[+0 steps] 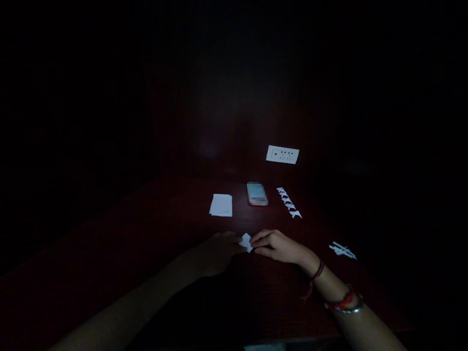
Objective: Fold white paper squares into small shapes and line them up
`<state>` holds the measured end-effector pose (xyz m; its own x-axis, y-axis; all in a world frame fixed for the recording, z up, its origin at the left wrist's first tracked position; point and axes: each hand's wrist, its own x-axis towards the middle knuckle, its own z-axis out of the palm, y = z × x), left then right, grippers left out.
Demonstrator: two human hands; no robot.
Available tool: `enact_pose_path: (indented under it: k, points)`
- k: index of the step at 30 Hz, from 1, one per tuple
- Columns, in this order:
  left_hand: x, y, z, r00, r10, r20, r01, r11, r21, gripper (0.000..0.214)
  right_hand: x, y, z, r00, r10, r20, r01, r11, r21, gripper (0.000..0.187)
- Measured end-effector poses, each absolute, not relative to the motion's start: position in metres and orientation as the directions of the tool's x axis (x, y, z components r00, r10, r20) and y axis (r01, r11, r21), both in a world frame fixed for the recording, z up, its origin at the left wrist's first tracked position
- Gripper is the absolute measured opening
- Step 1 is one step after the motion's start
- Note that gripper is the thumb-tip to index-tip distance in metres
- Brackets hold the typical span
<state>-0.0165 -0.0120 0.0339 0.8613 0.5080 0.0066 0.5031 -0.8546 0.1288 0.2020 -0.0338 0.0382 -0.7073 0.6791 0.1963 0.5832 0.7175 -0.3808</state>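
A small white piece of paper [246,242], diamond-shaped from this angle, lies between my two hands on the dark red table. My left hand [219,251] is in shadow, its fingertips closed on the paper's left edge. From the other side my right hand [276,245] has its fingers bent onto the paper's right edge. Bracelets circle my right wrist. Beyond my left hand lies a stack of white paper sheets [221,205]. Several folded white paper pieces [287,199] form a slanting row beyond my right hand.
A phone-like rectangular object [257,194], its surface pixelated, lies behind the hands. Narrow white paper strips [342,250] are heaped at the right of the table [164,209]. A white socket panel [282,154] is on the back wall. The surroundings are very dark.
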Motion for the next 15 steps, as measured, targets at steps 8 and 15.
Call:
enact_pose_path:
  k: [8,15]
  points:
    - [-0.0184,-0.0053,0.0285,0.855,0.517,-0.027,0.515,-0.843,0.158,0.052,0.2015,-0.0320,0.0321,-0.660,0.721,0.210,0.651,0.689,-0.320,0.031]
    - [-0.0163,-0.0133,0.0343,0.866,0.500,-0.019,0.495,-0.850,0.181,0.054,0.2017,-0.0318,0.0327,-0.683,0.699,0.215,0.638,0.713,-0.291,0.027]
